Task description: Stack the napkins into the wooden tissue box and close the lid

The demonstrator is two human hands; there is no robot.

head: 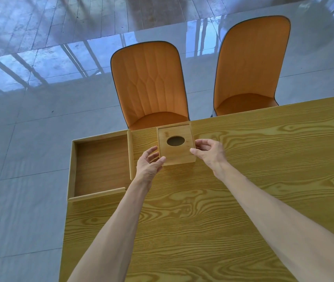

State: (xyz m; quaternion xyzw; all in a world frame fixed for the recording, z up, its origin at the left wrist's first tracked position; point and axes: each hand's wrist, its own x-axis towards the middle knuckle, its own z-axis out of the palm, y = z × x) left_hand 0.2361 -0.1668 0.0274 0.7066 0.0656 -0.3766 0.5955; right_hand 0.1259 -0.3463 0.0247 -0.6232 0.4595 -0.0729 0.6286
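Both arms reach forward, left hand and right hand half-curled, thumbs inward.

A square wooden tissue box of light bamboo colour is seen standing upright on the table, close to the far edge. Its flat lid is seated on top, pierced by a dark oval opening near the middle; whether the lid is fully seated cannot be told. No napkins are visible through the opening, the inside being dark, and the near wall of the box is seen as a plain, unmarked panel.
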